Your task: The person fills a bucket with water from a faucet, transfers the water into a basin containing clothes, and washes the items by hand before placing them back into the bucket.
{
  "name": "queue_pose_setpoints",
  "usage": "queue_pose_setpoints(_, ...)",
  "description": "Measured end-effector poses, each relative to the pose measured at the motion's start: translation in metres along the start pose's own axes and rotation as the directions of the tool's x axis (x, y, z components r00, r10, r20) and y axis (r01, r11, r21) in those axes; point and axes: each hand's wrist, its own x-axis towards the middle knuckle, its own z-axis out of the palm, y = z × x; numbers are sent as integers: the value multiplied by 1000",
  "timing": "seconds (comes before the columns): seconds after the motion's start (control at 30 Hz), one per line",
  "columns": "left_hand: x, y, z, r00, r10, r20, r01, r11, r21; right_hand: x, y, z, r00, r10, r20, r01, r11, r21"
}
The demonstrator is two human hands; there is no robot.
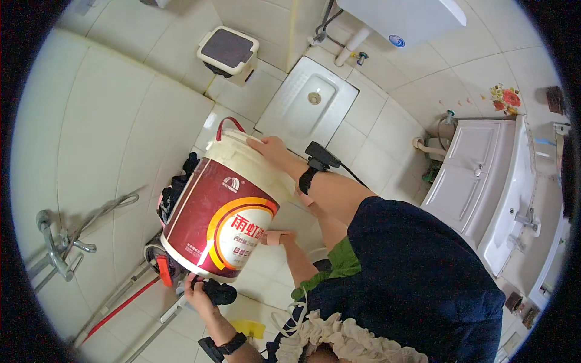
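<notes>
Both my hands hold a large plastic bucket (212,212), cream with a maroon label and a red carry handle (229,126). It is tipped, its rim pointing away from me towards the squat toilet (327,100). My right hand (269,150) grips the rim end, fingers on the upper side. At the base end, my left hand (198,296) supports the bottom edge, some of its fingers hidden under it. A black bundled item (219,293) lies beside the left hand. What is inside the bucket cannot be seen.
A lidded bin (229,51) stands by the far wall. To the left are a wall tap (57,242), dark cloths (175,193) and a red pole (124,308). A white cabinet (466,175) with a washbasin (511,212) is on the right. A yellow object (248,328) lies below.
</notes>
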Motion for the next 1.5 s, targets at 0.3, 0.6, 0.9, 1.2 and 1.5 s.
queue_pose_setpoints(0.3, -15, 24, 17, 996, 79, -28, -79, 997, 13, 19, -44, -23, 997, 22, 76, -43, 958, 283)
queue_pose_setpoints(0.6, 10, -32, 3, 983, -146, -116, 134, 986, -103, 22, -51, -8, 901, -32, 434, 36, 999, -2)
queue_pose_setpoints(0.9, 41, -63, 3, 867, -411, -284, 362, 908, -210, 42, -67, 29, 610, 266, 746, -399, 917, 0)
queue_pose_setpoints(1.2, 7, -55, 20, 671, -604, -431, 370, 776, -511, 18, -111, 88, 605, 98, 790, 223, 932, -286)
queue_pose_setpoints(1.5, -26, -9, 169, 574, -715, -399, 58, 521, -851, 49, -75, 106, 224, -54, 973, 946, 252, -204)
